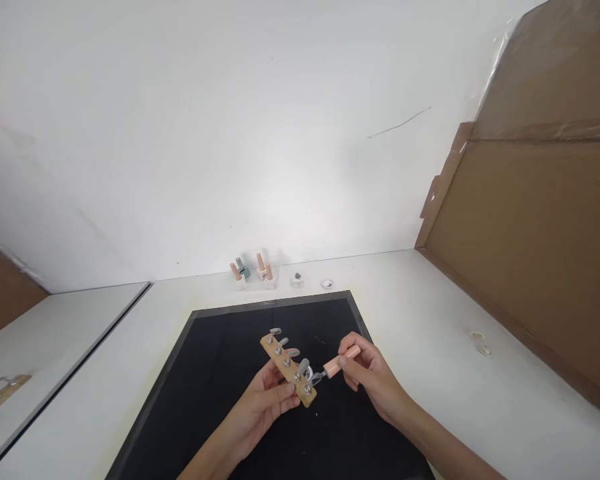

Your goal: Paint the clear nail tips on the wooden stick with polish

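My left hand (267,403) is closed around a wooden nail-tip stand (283,365), tilted over the black mat (200,373). Several clear or greyish false nails (303,366) stick out from metal studs along the strip. Between the thumb and fingers of my right hand (365,367) is a nail polish brush (341,361) with a pink cap handle. Its tip is at the false nail (317,378) on the near end of the strip; I cannot tell how firmly it touches. A small white item, partly hidden, shows behind the strip by my left fingers.
At the back, a clear holder (255,285) carries several polish bottles with pink and grey caps. Beside it are an uncapped-looking small bottle (297,281) and a round white lid (327,284). Rings of tape (484,349) lie right; cardboard (520,220) rises there. Another wooden stand (5,393) lies left.
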